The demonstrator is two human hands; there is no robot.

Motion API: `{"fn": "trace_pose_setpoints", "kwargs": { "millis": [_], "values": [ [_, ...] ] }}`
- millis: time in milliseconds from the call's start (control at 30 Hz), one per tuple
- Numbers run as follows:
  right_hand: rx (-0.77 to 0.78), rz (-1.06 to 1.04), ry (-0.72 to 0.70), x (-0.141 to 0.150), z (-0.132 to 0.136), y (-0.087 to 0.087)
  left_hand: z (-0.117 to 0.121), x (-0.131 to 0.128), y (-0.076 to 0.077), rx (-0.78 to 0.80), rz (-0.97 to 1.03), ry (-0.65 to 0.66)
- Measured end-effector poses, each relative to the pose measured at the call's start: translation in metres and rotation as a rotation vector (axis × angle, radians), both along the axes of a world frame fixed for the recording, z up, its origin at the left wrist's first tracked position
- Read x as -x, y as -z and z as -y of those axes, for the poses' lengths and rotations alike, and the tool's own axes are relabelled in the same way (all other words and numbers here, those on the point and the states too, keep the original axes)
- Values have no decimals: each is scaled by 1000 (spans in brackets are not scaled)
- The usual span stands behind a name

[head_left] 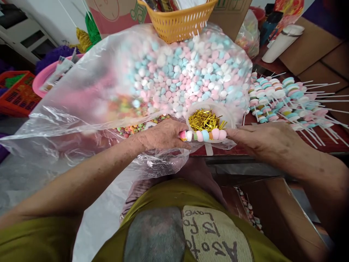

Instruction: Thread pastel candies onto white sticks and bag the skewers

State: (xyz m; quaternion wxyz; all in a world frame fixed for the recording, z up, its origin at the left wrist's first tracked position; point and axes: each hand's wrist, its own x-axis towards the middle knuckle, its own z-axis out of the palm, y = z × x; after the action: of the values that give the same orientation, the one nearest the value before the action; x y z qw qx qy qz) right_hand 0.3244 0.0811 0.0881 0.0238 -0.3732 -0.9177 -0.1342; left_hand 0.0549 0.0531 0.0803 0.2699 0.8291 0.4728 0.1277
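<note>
A marshmallow skewer with pink, white and blue pieces and some gummy rings lies level between my two hands. My left hand is closed on its left end, fingers pinched at the last pieces. At the other end my right hand is closed, its fingertips against the pink pieces; the stick itself is hidden. Just behind the skewer stands a round white tub of gold twist ties. Beyond it a big clear bag holds loose pink, white and blue marshmallows. Colourful gummy rings lie beside my left hand.
Finished-looking skewers with white sticks are piled at the right of the red table. A yellow basket stands behind the marshmallows, before a cardboard box. An orange crate and pink basin are at left. Below right, an open carton holds more skewers.
</note>
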Motion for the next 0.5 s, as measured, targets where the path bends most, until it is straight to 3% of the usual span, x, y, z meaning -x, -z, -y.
{"fn": "trace_pose_setpoints", "kwargs": {
  "millis": [133, 267, 500],
  "values": [
    [-102, 55, -176, 13, 8, -3, -9, -16, 5, 15, -205, -114],
    [-22, 30, -235, 15, -1, 6, -18, -19, 14, -39, -363, -39],
    [38, 106, -242, 25, -5, 8, -20, -21, 15, 156, -64, 84]
  ]
}}
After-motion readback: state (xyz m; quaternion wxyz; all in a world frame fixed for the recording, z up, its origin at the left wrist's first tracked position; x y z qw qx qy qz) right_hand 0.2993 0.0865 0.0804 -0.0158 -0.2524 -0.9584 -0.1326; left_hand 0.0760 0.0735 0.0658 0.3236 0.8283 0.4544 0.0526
